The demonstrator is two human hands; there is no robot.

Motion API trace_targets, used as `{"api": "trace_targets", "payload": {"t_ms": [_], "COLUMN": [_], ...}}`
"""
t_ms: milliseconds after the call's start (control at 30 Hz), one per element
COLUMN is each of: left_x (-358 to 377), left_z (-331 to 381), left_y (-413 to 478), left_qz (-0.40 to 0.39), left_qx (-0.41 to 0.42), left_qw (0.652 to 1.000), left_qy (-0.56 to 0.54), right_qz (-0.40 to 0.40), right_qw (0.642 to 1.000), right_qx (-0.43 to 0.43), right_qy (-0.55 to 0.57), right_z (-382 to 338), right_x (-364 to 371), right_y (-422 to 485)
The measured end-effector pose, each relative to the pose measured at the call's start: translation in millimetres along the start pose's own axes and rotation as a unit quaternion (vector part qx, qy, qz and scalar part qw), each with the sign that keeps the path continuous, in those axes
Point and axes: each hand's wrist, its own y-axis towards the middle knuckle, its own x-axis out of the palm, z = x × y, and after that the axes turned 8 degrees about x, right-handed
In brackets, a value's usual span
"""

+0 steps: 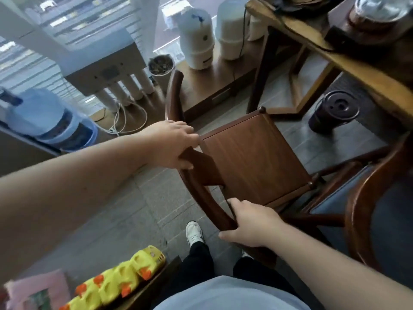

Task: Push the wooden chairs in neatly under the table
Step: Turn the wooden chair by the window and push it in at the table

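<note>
A dark wooden chair [254, 157] with a flat square seat and a curved backrest stands in the middle of the view, its seat facing the wooden table [348, 61] at the upper right. My left hand [172, 144] grips the top of the curved backrest where the centre slat meets it. Lower down the same rail, my right hand [250, 224] holds the backrest. The chair's front edge is just short of the table's edge. A second wooden chair [366, 211] with a blue seat pad stands at the right, beside the first.
A dark round bin [333, 113] sits on the floor under the table edge. White water filter tanks [196, 39] and a low wooden bench stand at the back. A water dispenser [47, 121] is at left. Yellow toy blocks [120, 280] lie at bottom left, my shoe [194, 231] below the chair.
</note>
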Motion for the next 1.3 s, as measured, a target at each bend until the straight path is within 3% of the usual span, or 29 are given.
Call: {"api": "trace_targets", "payload": {"t_ms": [67,167,300,433,600,933,1133,1300], "left_x": [2,18,31,27,37,42,23,18], "left_z": [-17,-37,-55,-59,-42,36,5,-2], "left_y": [8,21,35,43,54,112,110,126], "left_qz": [-0.043,-0.145,-0.151,-0.201,-0.147,-0.050,-0.089,-0.179], "left_qx": [0.092,0.131,0.108,0.103,0.124,0.140,0.167,0.192], "left_qw": [0.993,0.973,0.975,0.963,0.974,0.985,0.980,0.958], "left_qy": [0.052,0.122,0.119,0.145,0.120,0.084,0.068,0.115], "right_qz": [0.061,0.087,0.006,-0.037,-0.030,-0.066,-0.046,0.085], "right_qw": [0.998,0.994,0.975,0.964,0.971,0.981,0.990,0.989], "right_qx": [-0.004,0.000,0.030,0.032,0.071,0.110,0.067,0.080], "right_qy": [0.013,0.073,0.221,0.262,0.227,0.147,0.118,0.087], "right_z": [-17,-36,-42,-39,-14,114,117,90], "right_x": [7,16,15,11,10,-24,-25,-10], "right_y": [5,20,36,39,25,-11,-7,-3]}}
